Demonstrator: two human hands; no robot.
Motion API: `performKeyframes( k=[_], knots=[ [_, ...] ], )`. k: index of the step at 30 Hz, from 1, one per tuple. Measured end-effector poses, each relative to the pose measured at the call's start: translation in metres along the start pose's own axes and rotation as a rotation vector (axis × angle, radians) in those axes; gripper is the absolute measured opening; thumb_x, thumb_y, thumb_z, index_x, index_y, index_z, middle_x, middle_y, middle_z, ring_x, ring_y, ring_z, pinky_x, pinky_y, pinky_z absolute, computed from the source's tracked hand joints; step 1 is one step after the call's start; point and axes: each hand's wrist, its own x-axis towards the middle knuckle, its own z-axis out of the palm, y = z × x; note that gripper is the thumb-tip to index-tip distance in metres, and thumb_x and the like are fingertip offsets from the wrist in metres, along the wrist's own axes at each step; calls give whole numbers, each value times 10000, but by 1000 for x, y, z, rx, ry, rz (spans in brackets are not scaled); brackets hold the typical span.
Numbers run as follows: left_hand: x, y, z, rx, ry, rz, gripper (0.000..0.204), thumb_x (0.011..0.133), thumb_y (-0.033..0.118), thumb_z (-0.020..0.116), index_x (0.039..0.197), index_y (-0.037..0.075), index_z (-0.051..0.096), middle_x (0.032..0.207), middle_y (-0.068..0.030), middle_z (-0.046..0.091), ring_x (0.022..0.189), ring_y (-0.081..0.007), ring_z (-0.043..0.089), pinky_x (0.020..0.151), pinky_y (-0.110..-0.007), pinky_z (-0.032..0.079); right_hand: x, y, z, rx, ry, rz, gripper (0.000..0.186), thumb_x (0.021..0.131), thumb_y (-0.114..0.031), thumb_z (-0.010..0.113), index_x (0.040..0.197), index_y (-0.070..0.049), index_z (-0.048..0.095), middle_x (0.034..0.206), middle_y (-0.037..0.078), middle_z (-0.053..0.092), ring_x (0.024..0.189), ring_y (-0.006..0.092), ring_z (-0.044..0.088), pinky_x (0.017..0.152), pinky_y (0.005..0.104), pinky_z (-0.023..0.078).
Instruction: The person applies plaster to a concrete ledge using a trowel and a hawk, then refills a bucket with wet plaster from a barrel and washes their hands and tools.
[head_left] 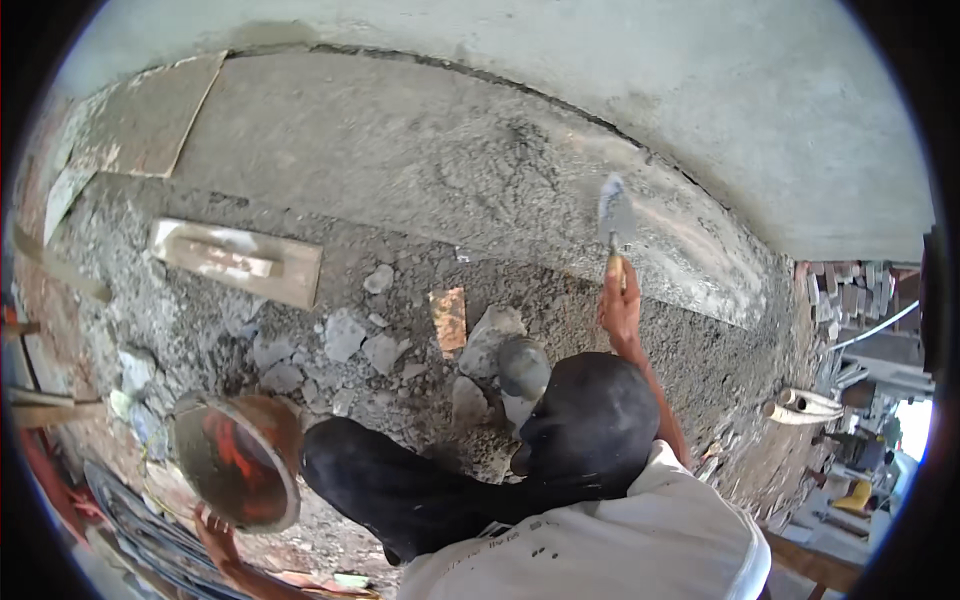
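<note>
The right arm stretches forward, its right grip [619,303] clasping a trowel [615,222]. The left grip [216,537] meets a tilted bucket [282,418] (hold unclear).

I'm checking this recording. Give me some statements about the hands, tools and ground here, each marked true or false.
1. The right hand holds a trowel. True.
2. The left hand rests on the wooden float. False: it is at the edge of the bucket; the float lies on the ground with no hand on it.
3. The trowel's blade points toward the pale wall. True.
4. The bucket is on the person's right. False: it is on the left.
5. A small copper-coloured piece lies near grey rubble. True.
</note>
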Motion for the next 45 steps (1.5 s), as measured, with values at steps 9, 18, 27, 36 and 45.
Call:
performKeyframes(
  k=[9,18,27,36,45],
  knots=[
    [1,79,134,-261,-76,245,421,826,306,589,1071,-35,552,1036,-128,594,936,-233,570,856,-370,426,74,-82,120,-730,-46,-350,471,901,-273,471,1315,-87,345,742,257,619,655,409,619,604,500,498],
    [-51,112,203,-237,66,403,367,810,217,673,1075,24,508,996,-76,564,860,-156,551,745,-308,459,91,-45,26,-133,89,-90,432,923,-264,479,1322,-146,364,592,90,541,432,224,539,364,382,434],
    [-95,142,305,-79,-258,335,301,768,135,721,843,122,430,654,9,541,434,-42,488,371,-200,457,97,-104,140,-1155,-365,-790,527,877,-247,523,1362,-187,324,814,222,635,753,369,633,654,461,512],
    [-117,131,448,90,-577,221,275,799,175,692,902,21,489,761,-120,624,469,-135,592,409,-238,527,32,-23,8,-211,12,-88,437,931,-342,480,1321,-149,436,615,31,490,459,88,454,409,257,401],
    [-150,123,503,-150,-413,371,229,809,77,656,775,87,430,691,-39,560,443,-90,527,412,-263,530,38,5,-16,-40,133,-67,455,931,-387,479,1280,-94,471,523,-37,387,375,45,350,323,233,319]
  ],
)
